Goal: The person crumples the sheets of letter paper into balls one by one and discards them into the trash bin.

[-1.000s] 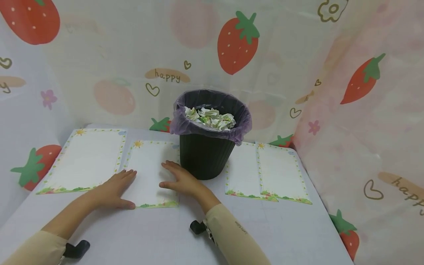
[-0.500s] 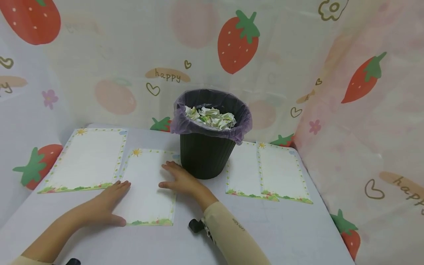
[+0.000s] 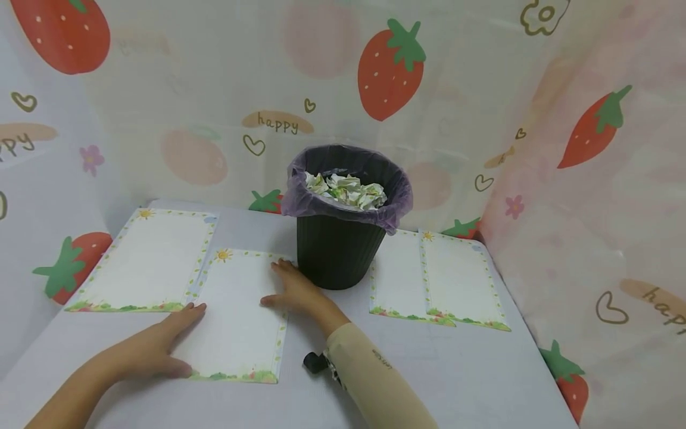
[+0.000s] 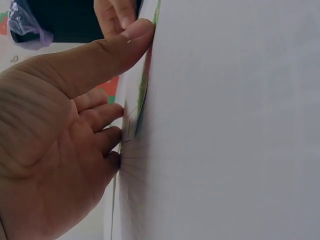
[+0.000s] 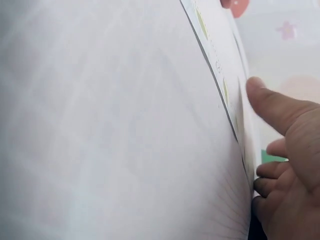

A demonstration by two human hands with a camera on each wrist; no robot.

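A white sheet of paper (image 3: 236, 322) with a printed border of leaves, a sun and grass lies on the white table left of the bin. Along its left edge rests my left hand (image 3: 142, 351), fingers spread and thumb at the lower left corner. In the left wrist view, that thumb (image 4: 137, 31) touches the grassy edge. My right hand (image 3: 300, 289) is over the sheet's upper right side, close to the bin, its fingers extended. The thumb (image 5: 265, 100) is raised above the paper in the right wrist view. Neither hand grips anything.
A black bin (image 3: 334, 253) with a purple liner (image 3: 316, 205) holds crumpled paper (image 3: 348, 190). Another bordered sheet (image 3: 145, 262) lies at far left. Two overlapping sheets (image 3: 463, 277) lie right of the bin. A strawberry-patterned curtain (image 3: 214, 71) surrounds the table's back and sides.
The middle sheet has slid toward me and slightly left, coming out from beside the bin. My left hand has moved with it, while the right hand has stayed almost in place.
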